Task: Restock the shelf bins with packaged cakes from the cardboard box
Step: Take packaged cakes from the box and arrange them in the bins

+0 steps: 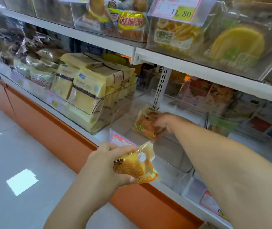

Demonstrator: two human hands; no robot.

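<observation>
Packaged cake [135,166] is held in front of the shelf [97,135] edge, left grip [105,162] curled round its wrapper. Right grip [163,121] reaches into the clear bin [168,149] on this shelf, fingers pinching a second cake [146,125] lying inside.

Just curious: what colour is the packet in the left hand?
Golden-yellow packet with an orange edge, seen in the head view.

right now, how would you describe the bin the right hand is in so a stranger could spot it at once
Find the lowest shelf above the orange base, then the clear bin crammed with pale yellow packets. The bin right of it is the one: clear like its neighbours, but nearly bare, with an orange cake packet gripped by the right hand.
</observation>
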